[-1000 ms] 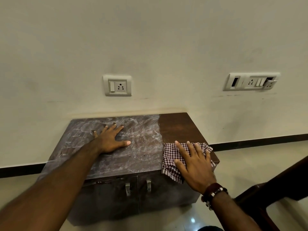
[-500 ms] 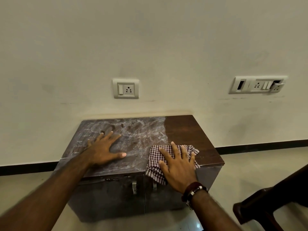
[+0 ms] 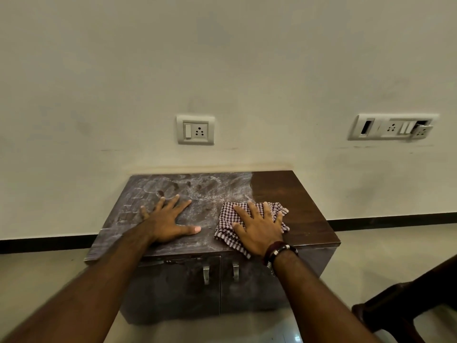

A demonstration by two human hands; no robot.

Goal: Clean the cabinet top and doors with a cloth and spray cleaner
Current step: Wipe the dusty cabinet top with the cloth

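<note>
A low dark wooden cabinet stands against the wall; its top (image 3: 291,194) is clean brown on the right and covered in grey dust with handprints on the left. A red-and-white checked cloth (image 3: 226,224) lies on the top near the front edge, at the border of the dusty part. My right hand (image 3: 259,226) presses flat on the cloth, fingers spread. My left hand (image 3: 168,221) rests flat on the dusty top, holding nothing. Two dusty doors (image 3: 173,290) with metal handles (image 3: 206,274) are shut below. No spray cleaner is in view.
A socket plate (image 3: 195,129) is on the wall above the cabinet, a wider switch panel (image 3: 394,126) to the right. A dark wooden chair or rail (image 3: 408,303) juts in at the lower right. Pale tiled floor surrounds the cabinet.
My right hand has slid the cloth leftward from the clean right part onto the dusty area. My left hand stays flat on the top, shifted slightly toward me.
</note>
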